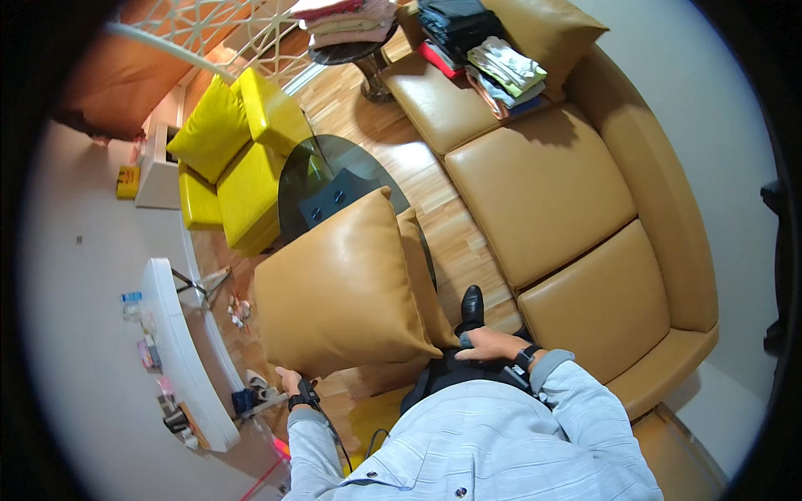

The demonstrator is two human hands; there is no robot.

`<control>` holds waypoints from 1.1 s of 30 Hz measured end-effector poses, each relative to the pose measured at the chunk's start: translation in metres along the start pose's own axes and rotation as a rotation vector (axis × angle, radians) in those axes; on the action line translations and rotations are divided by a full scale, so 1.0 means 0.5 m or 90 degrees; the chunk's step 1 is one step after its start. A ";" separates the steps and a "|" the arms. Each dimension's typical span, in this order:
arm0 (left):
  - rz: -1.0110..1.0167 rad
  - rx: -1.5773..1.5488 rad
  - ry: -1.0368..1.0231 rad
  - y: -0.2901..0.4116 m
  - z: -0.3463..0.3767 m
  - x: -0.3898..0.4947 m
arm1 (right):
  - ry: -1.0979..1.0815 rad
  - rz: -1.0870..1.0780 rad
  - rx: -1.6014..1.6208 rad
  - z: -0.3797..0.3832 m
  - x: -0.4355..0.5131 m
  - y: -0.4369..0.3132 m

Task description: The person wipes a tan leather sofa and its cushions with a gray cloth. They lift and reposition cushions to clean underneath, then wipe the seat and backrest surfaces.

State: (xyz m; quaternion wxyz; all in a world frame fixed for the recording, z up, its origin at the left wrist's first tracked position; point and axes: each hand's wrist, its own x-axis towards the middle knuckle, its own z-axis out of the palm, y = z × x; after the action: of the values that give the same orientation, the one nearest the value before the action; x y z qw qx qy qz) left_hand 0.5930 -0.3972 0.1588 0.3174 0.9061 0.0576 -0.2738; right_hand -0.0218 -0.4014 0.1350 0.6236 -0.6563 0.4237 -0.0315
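Note:
Two tan leather-look cushions stand in front of me, the larger front cushion (338, 288) partly covering the rear cushion (426, 288). My left hand (289, 380) is at the front cushion's lower left corner; whether its fingers grip it cannot be seen. Beside the lower right corners of both cushions is my right hand (492, 344), with a small blue-grey item (465, 340) at its fingertips, too unclear to name or to tell if it is held. Behind the cushions, a round dark glass table (301, 169) is partly hidden.
A tan sofa (545, 194) curves along the right, bearing folded clothes (507, 66) and another cushion (545, 28). A yellow armchair (250, 194) stands beyond the table. Folded textiles (351, 25) top a small round stand. At left is a white table (188, 357) with small items.

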 end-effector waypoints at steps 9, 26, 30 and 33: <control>0.081 0.170 0.227 0.034 -0.018 0.003 | 0.457 0.299 0.105 0.060 -0.215 0.325; 0.936 0.446 -0.086 0.236 0.266 -0.435 | 0.732 0.433 0.560 0.252 -0.410 0.425; 1.018 0.481 -0.160 0.228 0.313 -0.505 | 0.735 0.421 0.524 0.248 -0.415 0.385; 1.028 0.473 -0.198 0.224 0.336 -0.541 | 0.790 0.423 0.529 0.262 -0.439 0.385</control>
State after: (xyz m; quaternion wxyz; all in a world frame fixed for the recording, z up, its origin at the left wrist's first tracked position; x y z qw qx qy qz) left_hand 0.3185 -0.5693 0.2550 0.1038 0.6675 -0.7321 -0.0877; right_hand -0.1870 -0.1406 0.0505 0.4447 -0.0747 0.8179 -0.3574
